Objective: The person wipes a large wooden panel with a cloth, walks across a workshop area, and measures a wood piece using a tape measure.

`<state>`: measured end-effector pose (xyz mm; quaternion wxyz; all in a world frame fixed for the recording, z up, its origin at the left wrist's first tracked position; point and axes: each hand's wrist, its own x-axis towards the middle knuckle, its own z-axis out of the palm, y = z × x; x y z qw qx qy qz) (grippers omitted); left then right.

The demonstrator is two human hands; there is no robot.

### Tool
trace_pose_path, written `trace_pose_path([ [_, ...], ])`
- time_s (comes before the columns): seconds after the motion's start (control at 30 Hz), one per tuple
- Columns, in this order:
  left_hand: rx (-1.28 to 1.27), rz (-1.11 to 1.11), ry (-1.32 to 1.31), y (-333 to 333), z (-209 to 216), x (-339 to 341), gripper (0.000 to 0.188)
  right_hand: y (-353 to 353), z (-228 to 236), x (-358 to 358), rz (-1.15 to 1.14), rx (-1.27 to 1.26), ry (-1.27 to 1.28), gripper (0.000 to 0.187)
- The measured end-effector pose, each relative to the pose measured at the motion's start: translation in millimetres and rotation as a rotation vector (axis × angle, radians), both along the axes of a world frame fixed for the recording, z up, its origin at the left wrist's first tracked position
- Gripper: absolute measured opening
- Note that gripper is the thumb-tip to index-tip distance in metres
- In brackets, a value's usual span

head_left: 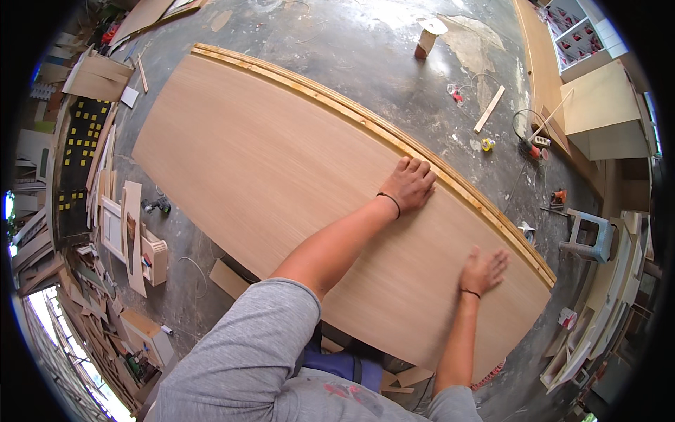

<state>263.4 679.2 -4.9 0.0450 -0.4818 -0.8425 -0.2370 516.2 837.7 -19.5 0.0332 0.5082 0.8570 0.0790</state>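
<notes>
Resting left hand [410,184]: fingers bent by timber edging [485,206], grip unclear
Right hand [485,271]: spread, blurred over panel [267,162]
Panel: down flat, edging bare

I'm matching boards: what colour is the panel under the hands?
Light tan panel, finely grained; best in the head view.

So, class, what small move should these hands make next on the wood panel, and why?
Probably shift the right hand to the panel's far edge, beside the wooden strip: the left hand is at that edge, while the right appears short of it.
</notes>
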Motion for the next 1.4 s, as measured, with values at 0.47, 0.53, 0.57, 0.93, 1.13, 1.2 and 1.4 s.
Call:
trace_pose_path([
  [0.47,-0.175,0.188,-0.074,-164.2,-12.1,-23.0,0.056,-95.8,26.6,-82.3,0.12,-0.091,-0.024,0.08],
  [0.53,-0.298,0.384,-0.132,-221.2,5.2,-41.4,0.058,-96.3,30.7,-86.3,0.113,-0.093,-0.032,0.079],
  [0.57,-0.367,0.477,-0.185,-245.2,15.0,-51.5,0.062,-94.9,30.8,-87.4,0.112,-0.09,-0.034,0.079],
  [0.93,-0.508,1.05,-0.286,-478.0,10.1,-179.1,0.07,-96.0,22.2,-85.9,0.095,-0.01,-0.108,0.074],
  [1.13,-0.476,1.125,-0.197,-597.7,7.6,-290.1,0.066,-114.0,-12.5,-94.4,-0.161,0.045,-0.073,0.066],
  [1.2,-0.457,1.068,-0.136,-621.3,5.9,-316.8,0.063,-163.4,-6.3,-134.1,-0.156,0.032,-0.16,0.064],
  [1.4,-0.189,1.075,-0.276,-639.4,11.1,-347.1,0.061,-350.8,-13.7,-303.1,0.443,0.014,-0.025,0.083],
])
